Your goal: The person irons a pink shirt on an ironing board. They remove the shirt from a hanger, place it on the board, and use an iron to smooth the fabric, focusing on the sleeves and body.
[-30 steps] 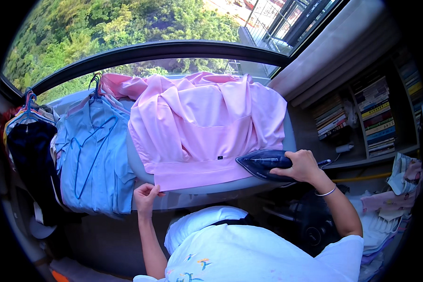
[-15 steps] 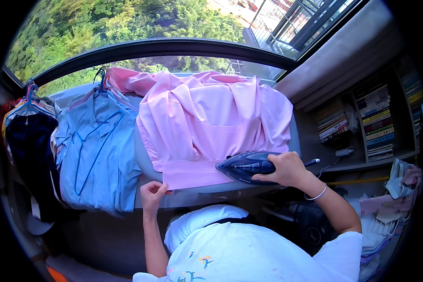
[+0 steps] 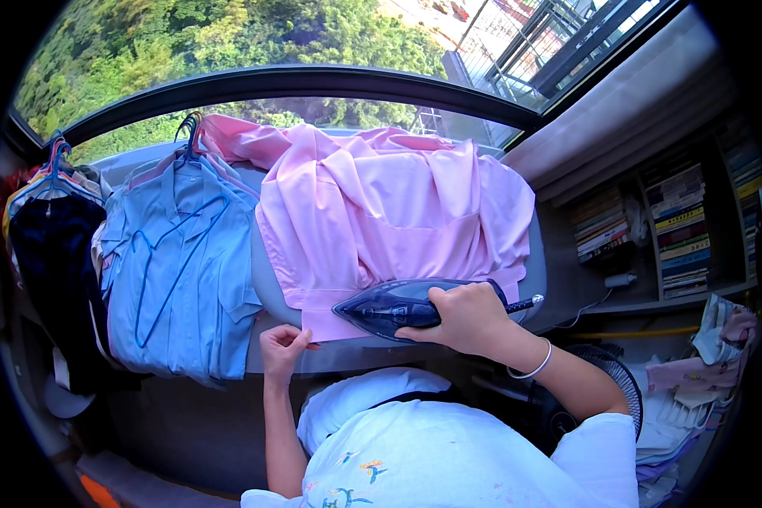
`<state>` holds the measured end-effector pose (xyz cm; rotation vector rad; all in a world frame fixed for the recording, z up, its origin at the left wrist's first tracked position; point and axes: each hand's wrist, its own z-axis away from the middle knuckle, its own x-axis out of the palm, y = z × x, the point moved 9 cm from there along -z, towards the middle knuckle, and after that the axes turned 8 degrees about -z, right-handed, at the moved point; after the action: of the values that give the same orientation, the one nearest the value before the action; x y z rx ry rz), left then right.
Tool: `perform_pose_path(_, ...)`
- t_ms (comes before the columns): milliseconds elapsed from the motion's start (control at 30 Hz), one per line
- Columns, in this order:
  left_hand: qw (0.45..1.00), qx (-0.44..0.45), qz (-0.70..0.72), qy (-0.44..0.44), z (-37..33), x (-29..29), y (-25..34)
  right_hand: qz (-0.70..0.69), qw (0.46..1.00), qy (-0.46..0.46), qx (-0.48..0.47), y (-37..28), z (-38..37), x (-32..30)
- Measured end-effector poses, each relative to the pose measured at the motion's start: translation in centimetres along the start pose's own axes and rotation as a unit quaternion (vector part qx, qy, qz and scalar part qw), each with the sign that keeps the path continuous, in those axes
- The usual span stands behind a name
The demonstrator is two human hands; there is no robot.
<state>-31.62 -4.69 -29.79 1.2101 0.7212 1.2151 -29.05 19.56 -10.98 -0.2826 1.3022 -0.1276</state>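
Observation:
A pink garment point(image 3: 415, 199) is spread over the pale ironing board point(image 3: 267, 292), its upper part lying in folds and its straight hem band toward me. My right hand point(image 3: 466, 320) is closed round the handle of a dark blue iron point(image 3: 381, 310). The iron rests on the hem band with its tip pointing left. At the left corner of that band, my left hand point(image 3: 284, 349) pinches the fabric edge between thumb and fingers. The iron's soleplate is hidden against the cloth.
Left of the board hang a light blue shirt point(image 3: 182, 262) with an empty blue hanger point(image 3: 152, 254) over it, and dark clothes point(image 3: 57, 271). A window point(image 3: 254, 80) runs behind. Bookshelves point(image 3: 681, 229) stand at right, above a black fan point(image 3: 605, 372) and piled cloths point(image 3: 703, 372).
The iron has slid left along the hem band in my right hand, closer to my left hand. My left hand keeps its pinch on the corner.

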Motion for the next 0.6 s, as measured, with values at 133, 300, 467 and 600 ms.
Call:
perform_pose_path(133,1.000,-0.003,-0.005,-0.008,-0.1,0.1,0.2,-0.018,1.000,0.005,0.014,-0.6,-0.2,0.2)
perform_pose_path(300,1.000,0.001,-0.023,0.011,0.2,-0.1,0.1,-0.009,0.998,0.002,0.067,2.6,2.0,0.2)
perform_pose_path(467,0.999,0.014,-0.020,0.037,0.3,0.1,0.3,-0.002,0.989,0.017,0.145,9.6,6.6,-0.4)
perform_pose_path(600,0.999,0.007,-0.022,0.040,0.4,-0.1,0.2,-0.007,0.978,0.035,0.207,13.9,9.4,-1.7)
